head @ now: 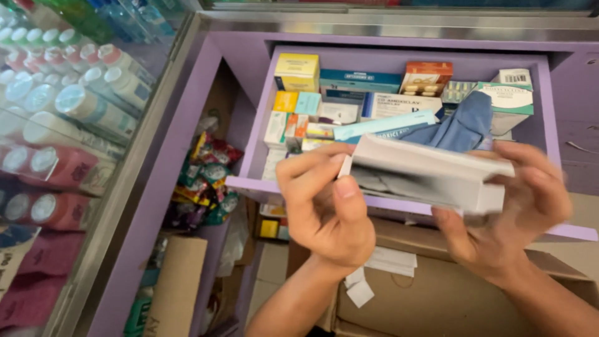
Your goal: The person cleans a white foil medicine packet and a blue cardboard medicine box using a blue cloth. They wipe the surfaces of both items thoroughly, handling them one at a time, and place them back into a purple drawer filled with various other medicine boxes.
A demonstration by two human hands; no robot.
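We hold a white box (pixel 430 175) in both hands, left hand (pixel 324 206) and right hand (pixel 518 206) gripping its ends (blurred), drawer (pixel 249 181) at 12 o'clock; next needs steadying.

Two bare hands, the left hand (pixel 327 209) and the right hand (pixel 508 209), hold one long white carton (pixel 430 175) between them. One open purple drawer (pixel 249 150) contains more than a dozen medicine boxes, too crowded to count exactly: one yellow box (pixel 297 70), one orange box (pixel 427 76), and one folded blue cloth (pixel 462 128). One brown cardboard box (pixel 437 299) sits below.
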